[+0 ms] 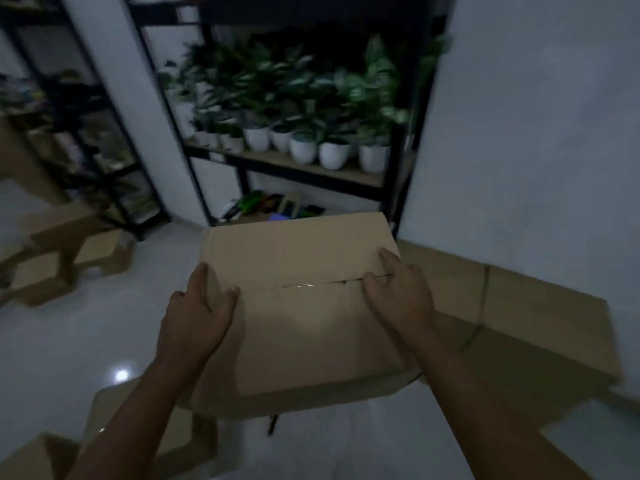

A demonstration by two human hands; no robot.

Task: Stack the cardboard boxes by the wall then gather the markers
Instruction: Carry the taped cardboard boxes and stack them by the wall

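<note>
A large closed cardboard box (304, 306) fills the middle of the head view, raised above the floor. My left hand (197, 313) grips its left edge, thumb on the top and fingers round the side. My right hand (398, 296) lies on the top near the right end of the flap seam, fingers spread over the surface. To the right, by the white wall, lies another wide cardboard box (519, 323), lower than the one I hold. A dark marker (273, 424) lies on the floor under the held box. Several coloured markers (263, 206) lie under the plant shelf.
A black shelf rack (287, 164) with several white plant pots (332, 154) stands straight ahead. Smaller cardboard boxes (62, 258) sit on the floor at left, and more boxes (173, 438) lie near my feet. The white wall (536, 133) rises on the right.
</note>
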